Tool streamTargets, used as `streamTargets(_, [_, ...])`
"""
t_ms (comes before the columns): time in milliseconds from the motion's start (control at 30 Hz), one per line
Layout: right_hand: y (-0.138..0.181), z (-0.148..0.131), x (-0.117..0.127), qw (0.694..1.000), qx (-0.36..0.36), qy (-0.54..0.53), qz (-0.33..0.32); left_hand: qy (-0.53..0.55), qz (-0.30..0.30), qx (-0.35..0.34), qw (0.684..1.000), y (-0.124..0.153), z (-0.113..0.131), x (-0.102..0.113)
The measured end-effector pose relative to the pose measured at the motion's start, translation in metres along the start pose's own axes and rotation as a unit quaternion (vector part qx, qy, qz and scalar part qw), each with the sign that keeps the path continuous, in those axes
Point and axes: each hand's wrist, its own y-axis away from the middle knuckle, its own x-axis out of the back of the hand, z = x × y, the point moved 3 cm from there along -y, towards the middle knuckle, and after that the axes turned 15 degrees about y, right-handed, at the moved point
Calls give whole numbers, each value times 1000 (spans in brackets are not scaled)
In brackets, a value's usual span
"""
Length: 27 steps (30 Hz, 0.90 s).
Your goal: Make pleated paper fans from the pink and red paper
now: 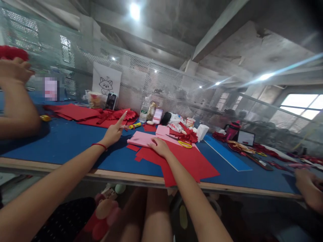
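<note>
My left hand (114, 130) hovers over the blue table (75, 144) with its index finger stretched out toward the red paper flowers (121, 116) and the other fingers curled; it holds nothing. My right hand (159, 146) lies flat, fingers spread, on a pink paper sheet (141, 138) that rests beside a stack of red paper sheets (186, 161) reaching the table's front edge. Yellow-handled scissors (183, 143) lie just right of that hand.
Another person's arm (17, 111) reaches in at the left, the hand holding something red. A different person's hand (309, 188) shows at the right edge. A water bottle (144, 110), phone (111, 101), glue stick (135, 126), blue strip (227, 154) and red bottle (232, 130) sit further back.
</note>
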Motion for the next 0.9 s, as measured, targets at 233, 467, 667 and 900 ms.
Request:
streamTargets(233, [1,1,0,1000,-5,25,-8,21,-40,9,999,-5,-9,-6])
streamTargets(467, [1,2,-1,998,1,59,-31,25,-89,3,996,-4,-14,-12])
streamTargets(667, [0,1,-5,997,-2,71,-36,20,-36,22,999,-2,-13,-8])
streamTargets(900, [0,-1,-7,996,-9,75,-38,35,-45,11,998,1,-8,-10])
